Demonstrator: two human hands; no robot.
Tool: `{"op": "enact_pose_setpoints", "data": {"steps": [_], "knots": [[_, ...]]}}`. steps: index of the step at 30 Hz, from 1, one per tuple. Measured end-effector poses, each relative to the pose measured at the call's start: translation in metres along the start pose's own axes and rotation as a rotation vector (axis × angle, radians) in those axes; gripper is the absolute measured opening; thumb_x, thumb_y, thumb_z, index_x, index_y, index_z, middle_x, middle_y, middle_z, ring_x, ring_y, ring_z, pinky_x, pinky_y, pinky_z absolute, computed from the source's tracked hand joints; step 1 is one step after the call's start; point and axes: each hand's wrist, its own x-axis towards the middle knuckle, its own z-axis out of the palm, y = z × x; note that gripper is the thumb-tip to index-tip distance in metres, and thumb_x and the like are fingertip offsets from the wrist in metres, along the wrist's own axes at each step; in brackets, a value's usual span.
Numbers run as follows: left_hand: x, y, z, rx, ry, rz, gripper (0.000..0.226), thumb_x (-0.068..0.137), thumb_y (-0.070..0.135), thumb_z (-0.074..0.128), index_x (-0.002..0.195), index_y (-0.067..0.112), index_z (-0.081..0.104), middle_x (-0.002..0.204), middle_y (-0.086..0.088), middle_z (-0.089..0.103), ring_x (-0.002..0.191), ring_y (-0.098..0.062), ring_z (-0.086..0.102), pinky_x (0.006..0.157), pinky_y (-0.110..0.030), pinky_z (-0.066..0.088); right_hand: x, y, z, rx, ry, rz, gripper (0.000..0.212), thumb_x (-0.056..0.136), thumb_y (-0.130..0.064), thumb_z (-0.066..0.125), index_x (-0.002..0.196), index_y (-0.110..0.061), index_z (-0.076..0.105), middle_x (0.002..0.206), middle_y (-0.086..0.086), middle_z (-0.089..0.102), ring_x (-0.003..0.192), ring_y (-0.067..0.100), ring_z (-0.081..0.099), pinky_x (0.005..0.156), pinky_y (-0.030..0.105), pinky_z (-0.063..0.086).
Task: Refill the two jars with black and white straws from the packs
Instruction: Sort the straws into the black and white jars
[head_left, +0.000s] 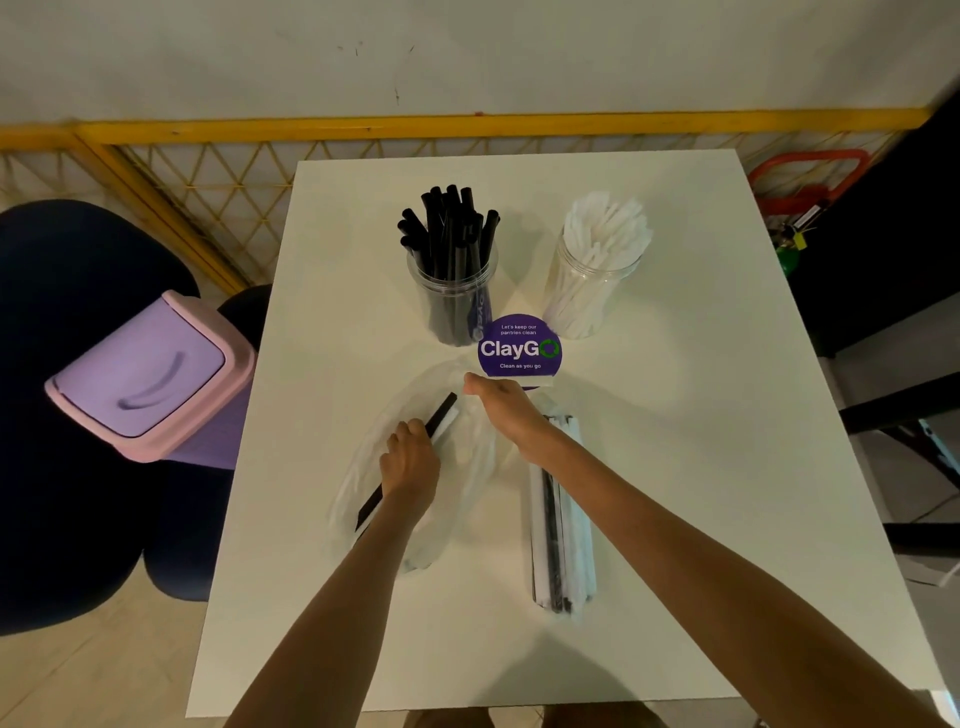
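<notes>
You show as two arms and little else. Your left hand (410, 457) and right hand (498, 402) are bare. So are your left forearm (343, 597) and right forearm (675, 530), uncovered all the way from the wrists to the bottom edge of the view. Both forearms are slim and smooth, widening toward the elbows. Your fingernails are too small to make out. At the very bottom, two rounded shapes (447, 719) may be your knees or feet; which, I cannot tell.

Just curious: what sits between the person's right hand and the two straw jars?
A round purple ClayGo sign stands there, just beyond the right hand, as the head view shows.
</notes>
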Motion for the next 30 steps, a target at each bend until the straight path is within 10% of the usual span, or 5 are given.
{"op": "enact_pose_setpoints", "data": {"steps": [15, 22, 30], "knots": [[-0.035, 0.010, -0.044, -0.327, 0.231, 0.341, 0.035, 0.094, 0.035, 0.048, 0.112, 0.004, 0.049, 0.080, -0.012, 0.065, 0.068, -0.030, 0.062, 0.059, -0.036, 0.048, -0.010, 0.000, -0.011, 0.054, -0.040, 0.040, 0.050, 0.098, -0.045, 0.035, 0.127, -0.009, 0.052, 0.135, 0.007, 0.053, 0.127, 0.024, 0.043, 0.109, 0.042, 0.031], [-0.045, 0.051, -0.116, -0.688, 0.375, 0.419, 0.035, 0.093, 0.038, 0.044, 0.102, 0.004, 0.049, 0.055, -0.001, 0.052, 0.048, -0.020, 0.055, 0.050, -0.034, 0.048, -0.019, -0.008, -0.023, -0.022, 0.121, -0.216, 0.044, 0.100, -0.037, 0.036, 0.117, -0.008, 0.063, 0.120, 0.011, 0.060, 0.106, 0.020, 0.052, 0.091, 0.031, 0.038], [-0.047, 0.107, -0.181, -1.336, 0.160, 0.398, 0.035, 0.100, 0.031, 0.039, 0.077, 0.008, 0.054, 0.046, 0.002, 0.051, 0.043, -0.013, 0.052, 0.053, -0.025, 0.049, -0.036, -0.038, -0.036, 0.237, -0.295, -0.191, 0.075, 0.075, -0.077, 0.038, 0.118, -0.019, 0.057, 0.104, 0.009, 0.066, 0.091, 0.024, 0.065, 0.086, 0.038, 0.054]]}}
